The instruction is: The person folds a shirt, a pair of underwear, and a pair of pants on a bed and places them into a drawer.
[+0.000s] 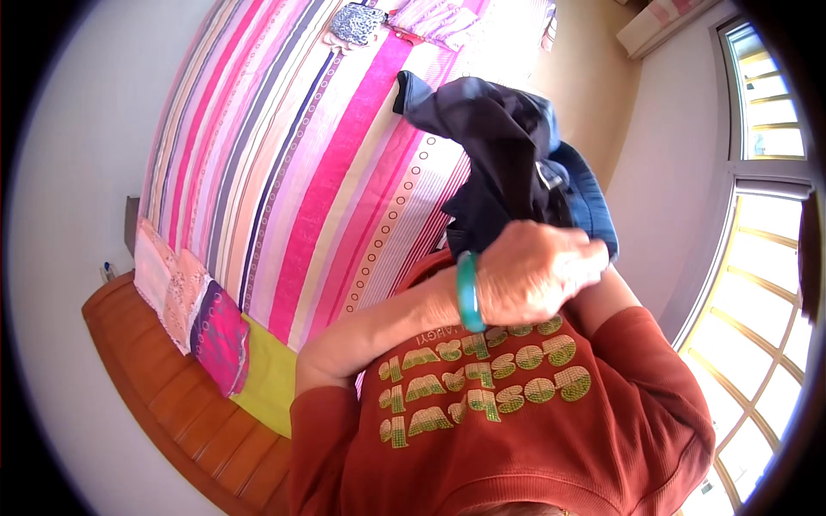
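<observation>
My left hand (539,274), with a green bangle (470,290) at its wrist, reaches across my chest. Its bent, blurred fingers lie at the near edge of a dark blue garment (497,129), over my right forearm (600,300). Whether they grip the cloth cannot be made out. My right hand is hidden; the forearm runs up under the left hand towards the garment. Bunched and raised over the near side of the bed, the garment shows a dark inner face, a lighter blue outer side and a small pale label (548,175).
A striped sheet (322,213) covers the bed. Folded cloths (358,24) and a pink-purple folded piece (435,22) lie at its far end. Pink and yellow-green cloths (268,377) drape by the wooden headboard (174,400). A wall and barred windows (742,309) stand at the right.
</observation>
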`<state>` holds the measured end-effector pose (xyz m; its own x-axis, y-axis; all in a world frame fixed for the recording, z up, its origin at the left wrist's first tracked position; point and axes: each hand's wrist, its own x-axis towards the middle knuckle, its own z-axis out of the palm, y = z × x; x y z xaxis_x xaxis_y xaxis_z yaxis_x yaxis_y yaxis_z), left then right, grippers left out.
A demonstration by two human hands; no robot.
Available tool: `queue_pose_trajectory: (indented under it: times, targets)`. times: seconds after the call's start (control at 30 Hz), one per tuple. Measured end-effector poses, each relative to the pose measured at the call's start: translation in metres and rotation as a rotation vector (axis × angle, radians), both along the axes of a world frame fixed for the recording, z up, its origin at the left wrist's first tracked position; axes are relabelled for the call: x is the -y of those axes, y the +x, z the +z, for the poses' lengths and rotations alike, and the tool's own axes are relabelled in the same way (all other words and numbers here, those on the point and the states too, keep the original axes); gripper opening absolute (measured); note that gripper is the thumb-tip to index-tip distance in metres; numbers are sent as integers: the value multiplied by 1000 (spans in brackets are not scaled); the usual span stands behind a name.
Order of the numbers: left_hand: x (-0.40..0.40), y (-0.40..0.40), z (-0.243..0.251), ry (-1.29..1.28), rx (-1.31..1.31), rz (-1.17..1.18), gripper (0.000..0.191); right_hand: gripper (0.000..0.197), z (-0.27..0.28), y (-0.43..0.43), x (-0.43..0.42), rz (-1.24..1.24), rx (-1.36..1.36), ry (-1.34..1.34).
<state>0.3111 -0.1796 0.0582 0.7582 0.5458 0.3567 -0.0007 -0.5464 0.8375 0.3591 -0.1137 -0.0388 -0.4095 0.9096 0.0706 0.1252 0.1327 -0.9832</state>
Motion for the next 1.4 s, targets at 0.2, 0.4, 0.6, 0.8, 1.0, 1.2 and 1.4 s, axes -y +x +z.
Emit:
queue_pose_trajectory:
  times: [0.2, 0.4, 0.6, 0.8, 1.0, 1.2, 1.4]
  targets:
    - [-53, -42, -22, -322, 242, 579, 22, 10, 5, 12, 13, -36, -45, -8]
    - [-102, -58, -40, -229, 266, 681, 29, 10, 9, 21, 16, -60, -85, -3]
    - [-61, -14, -22, -32, 68, 252, 24, 10, 14, 34, 23, -123, -121, 16]
    - [-16, -19, -14, -52, -99, -27, 26, 11, 17, 34, 26, -116, -201, 16]
    - [-97, -55, -25, -292, 120, 702, 30, 13, 17, 51, 29, -178, -223, 38]
    - [-112, -46, -21, -234, 39, 543, 30, 14, 18, 51, 24, -195, -262, 63]
    - [-39, -2, -19, 183, -35, 13, 21, 16, 18, 51, 29, -199, -294, 63]
